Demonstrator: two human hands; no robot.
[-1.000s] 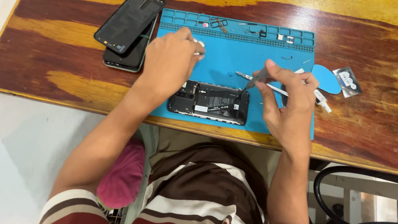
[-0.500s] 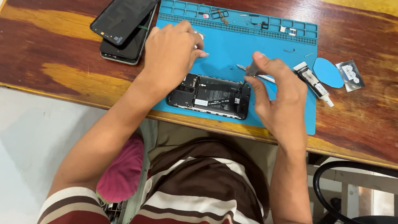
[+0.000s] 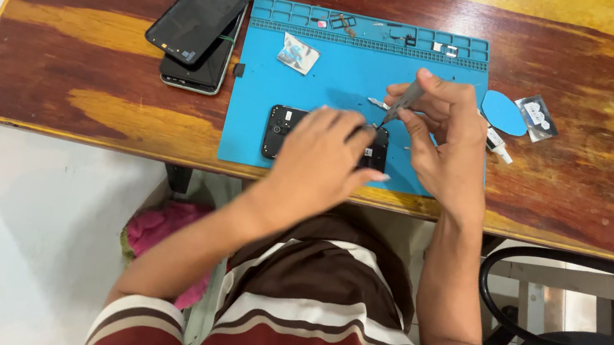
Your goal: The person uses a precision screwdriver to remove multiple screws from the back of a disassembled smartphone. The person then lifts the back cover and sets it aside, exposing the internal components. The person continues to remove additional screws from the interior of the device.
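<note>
Pressing left hand [image 3: 325, 151] on opened phone [image 3: 281, 126].

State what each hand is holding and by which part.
The right hand pinches a thin grey metal tool at its upper shaft, tip down. The left hand rests on the opened black phone, steadying it.

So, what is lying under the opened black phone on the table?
The opened phone lies directly on the blue repair mat, which lies on the wooden table. The left hand covers the phone's right half, so that part stays hidden.
</note>
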